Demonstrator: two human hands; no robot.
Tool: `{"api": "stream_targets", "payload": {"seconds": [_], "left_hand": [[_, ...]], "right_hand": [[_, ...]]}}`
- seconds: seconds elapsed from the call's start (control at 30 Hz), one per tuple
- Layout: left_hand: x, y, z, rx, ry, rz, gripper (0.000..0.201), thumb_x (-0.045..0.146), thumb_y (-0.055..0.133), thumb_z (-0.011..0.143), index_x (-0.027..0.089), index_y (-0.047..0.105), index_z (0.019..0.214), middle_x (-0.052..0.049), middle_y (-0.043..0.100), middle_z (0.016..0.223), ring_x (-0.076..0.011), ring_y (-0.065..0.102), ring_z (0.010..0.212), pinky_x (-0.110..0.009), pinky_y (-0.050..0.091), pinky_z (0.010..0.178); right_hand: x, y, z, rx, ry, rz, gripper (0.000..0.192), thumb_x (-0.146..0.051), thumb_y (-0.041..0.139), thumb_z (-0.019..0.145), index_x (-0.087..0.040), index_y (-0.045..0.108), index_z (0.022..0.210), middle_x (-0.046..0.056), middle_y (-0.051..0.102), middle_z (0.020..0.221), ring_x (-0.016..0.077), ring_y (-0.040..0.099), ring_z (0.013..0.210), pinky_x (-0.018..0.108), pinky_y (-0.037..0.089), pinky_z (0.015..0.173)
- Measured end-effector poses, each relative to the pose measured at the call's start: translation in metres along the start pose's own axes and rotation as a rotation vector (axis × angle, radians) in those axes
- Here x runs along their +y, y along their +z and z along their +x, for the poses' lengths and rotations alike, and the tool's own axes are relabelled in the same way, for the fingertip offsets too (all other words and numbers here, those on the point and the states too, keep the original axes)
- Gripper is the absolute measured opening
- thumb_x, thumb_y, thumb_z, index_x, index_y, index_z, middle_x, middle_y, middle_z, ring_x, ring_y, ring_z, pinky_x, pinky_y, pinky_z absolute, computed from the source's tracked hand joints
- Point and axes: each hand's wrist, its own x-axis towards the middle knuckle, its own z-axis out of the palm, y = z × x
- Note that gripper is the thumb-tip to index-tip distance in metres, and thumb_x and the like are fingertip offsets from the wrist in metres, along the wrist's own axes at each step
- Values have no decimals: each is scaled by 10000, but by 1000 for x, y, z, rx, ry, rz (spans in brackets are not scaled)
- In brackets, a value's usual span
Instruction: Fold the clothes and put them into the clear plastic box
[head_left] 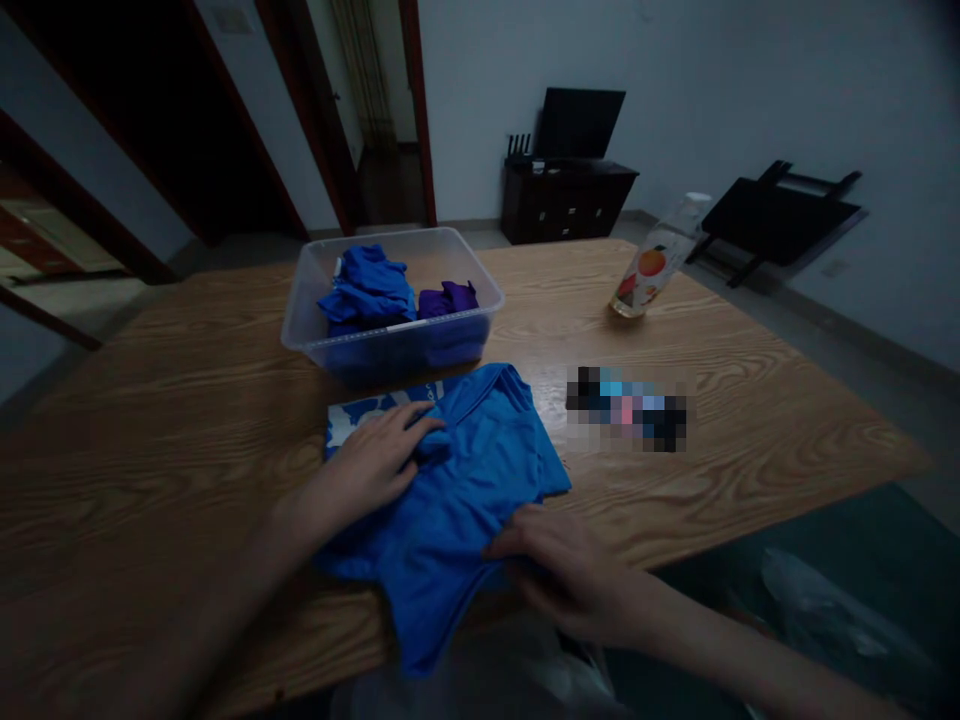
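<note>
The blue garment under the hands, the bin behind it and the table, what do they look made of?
Blue garment: soft knit fabric, matte; it creases and drapes over the table edge. Bin: translucent plastic; folded clothes show through its wall. Table: wood or wood-look laminate, slightly glossy, with bold grain.

We see a bright blue, soft fabric garment (pixel 457 500) lying crumpled and partly folded at the near edge of the wooden table, its lower end drooping over that edge, its upper left part overlapping a flat blue-and-white patterned board (pixel 360 418) lying just before the bin.
</note>
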Motion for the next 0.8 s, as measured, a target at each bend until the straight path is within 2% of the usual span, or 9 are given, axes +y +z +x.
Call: {"api": "stream_targets", "payload": {"seconds": [0.1,0.2,0.3,0.37,0.43,0.6,0.7,0.8], "left_hand": [[-2,-6,1,-1,-77,44,402,204,539,1013,230,689,1384,-133,692,1452,-326,675,1311,-458,520,1101],[-1,-28,3,86,-245,77,368,315,445,1092,230,687,1356,-115,797,1193,-309,774,1062,-383,553,890],[7,-53,5,235,-403,109,387,406,383,1123,223,705,1237,-79,800,954,-280,779,868,-329,499,741],[15,-65,5,313,-426,115,420,430,351,1137,214,710,1170,-66,780,883,-272,768,829,-323,475,709],[22,-70,4,366,-368,102,424,438,349,1147,214,707,1186,-59,783,918,-269,765,849,-326,475,712],[33,-68,5,519,-98,77,399,414,366,1165,196,696,1218,-74,773,1142,-249,754,1038,-323,514,829],[42,-68,6,519,3,67,355,384,400,1163,192,695,1207,-59,755,1131,-227,745,1002,-318,516,822],[58,-66,5,463,7,64,307,353,441,1153,197,703,1182,-38,725,1085,-208,736,918,-318,511,758]], "right_hand": [[8,-13,19,51,81,61,245,-172,562,1084,-256,650,1297,37,759,1133,171,724,996,290,538,858],[24,-22,44,142,101,108,191,-239,593,1103,-257,666,1278,27,766,1162,181,731,1039,295,544,892],[46,-29,70,155,132,139,178,-296,609,1100,-231,679,1249,42,769,1139,205,732,1012,314,559,875],[60,-33,85,115,144,127,175,-291,628,1082,-213,684,1227,58,771,1152,223,735,1031,337,564,899],[73,-35,98,72,137,108,165,-256,636,1063,-200,695,1206,71,773,1179,237,737,1065,362,566,941],[100,-31,121,-2,85,113,204,-171,646,1002,-187,734,1185,108,778,1277,286,722,1209,460,543,1095],[112,-26,131,71,88,97,300,-163,665,955,-202,731,1244,111,741,1385,318,645,1370,521,477,1193],[110,-27,131,135,61,97,265,-205,633,964,-192,752,1200,119,759,1329,330,667,1319,545,486,1175]]}}
